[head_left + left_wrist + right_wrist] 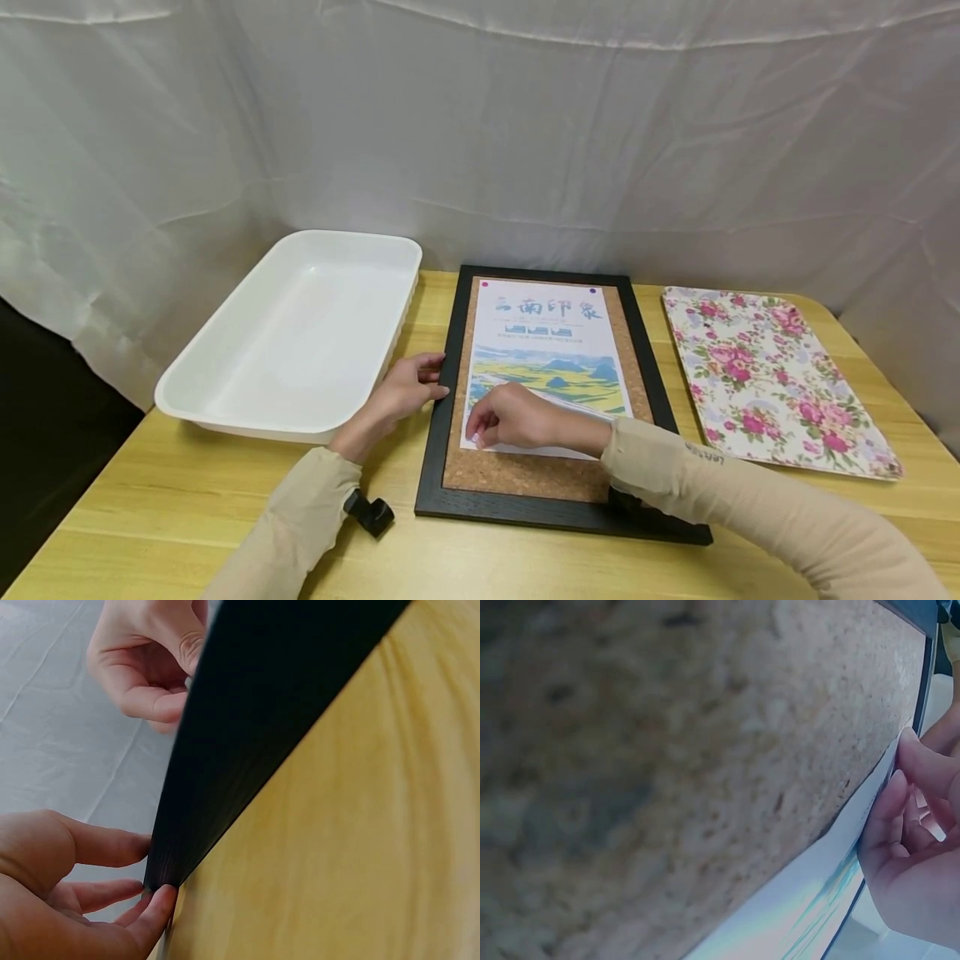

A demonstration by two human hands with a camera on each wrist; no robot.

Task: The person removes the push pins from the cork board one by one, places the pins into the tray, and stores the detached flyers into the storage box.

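A cork board with a black frame (437, 467) lies flat on the table, and a landscape poster (547, 333) covers most of its cork. A red pin (484, 283) and a purple pin (592, 291) sit at the poster's top corners. My left hand (401, 390) holds the frame's left side with thumb and fingertips. Over the poster's lower left corner, my right hand (517, 417) pinches a small pale pin (475, 438), mostly hidden by its fingertips. The right wrist view shows the thumb and index fingertips right at the paper's edge.
Left of the board stands a deep white tray (300, 333). To its right lies a flat floral tray (780, 383). Behind the wooden table (150, 517) hangs a pale curtain (525, 150). A black wrist camera (369, 512) juts from the left sleeve.
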